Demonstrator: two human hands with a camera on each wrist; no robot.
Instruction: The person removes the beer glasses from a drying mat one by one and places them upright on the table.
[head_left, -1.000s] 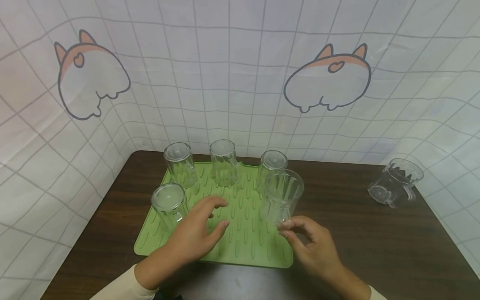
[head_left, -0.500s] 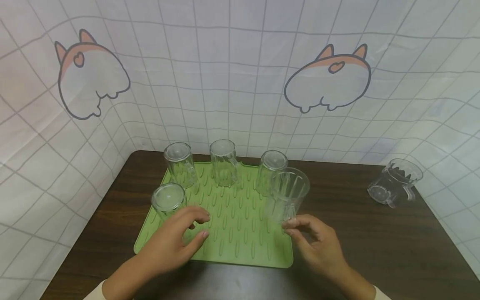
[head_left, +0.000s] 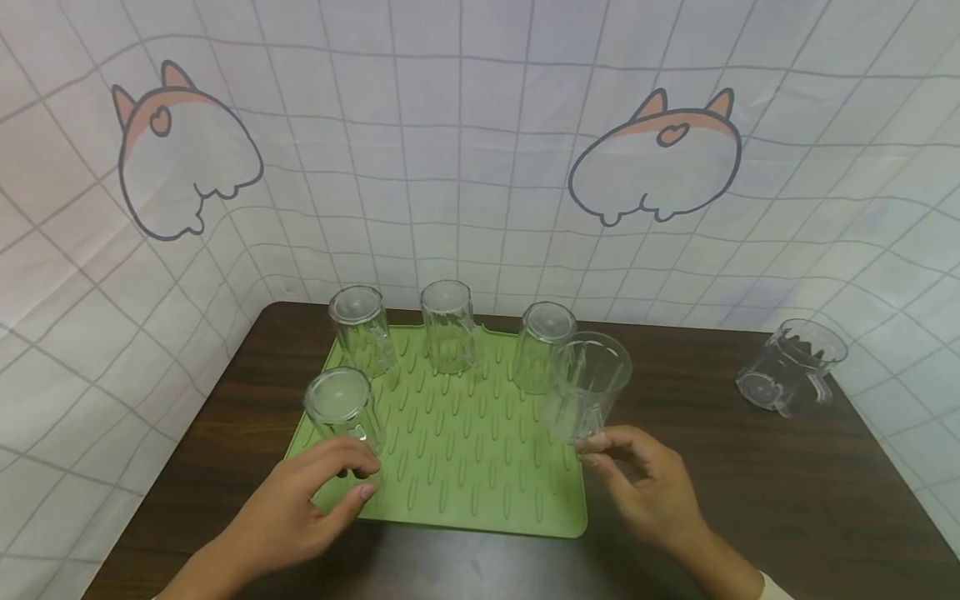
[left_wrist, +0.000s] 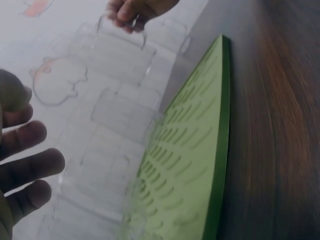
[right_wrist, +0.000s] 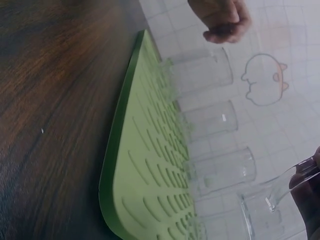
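Observation:
My right hand (head_left: 652,487) pinches a clear glass mug (head_left: 592,367) by its handle, with the mug mouth up over the right edge of a green ridged mat (head_left: 480,475). My left hand (head_left: 300,500) holds nothing; its fingers are loosely bent, thumb apart, in front of an upside-down glass mug (head_left: 339,396) at the mat's left. In the right wrist view, the held mug (right_wrist: 260,207) shows its handle between the fingers. Three more upside-down mugs stand along the mat's back: a left one (head_left: 357,307), a middle one (head_left: 447,321) and a right one (head_left: 547,321).
Another clear mug (head_left: 795,367) stands mouth up on the dark wooden table (head_left: 765,492), far to the right. A white gridded curtain (head_left: 465,150) with cartoon animals hangs behind the table and along both sides.
My left hand has drawn back leftward from over the mat's middle. The right hand has shifted slightly right with the mug in it. The other mugs have stayed in place.

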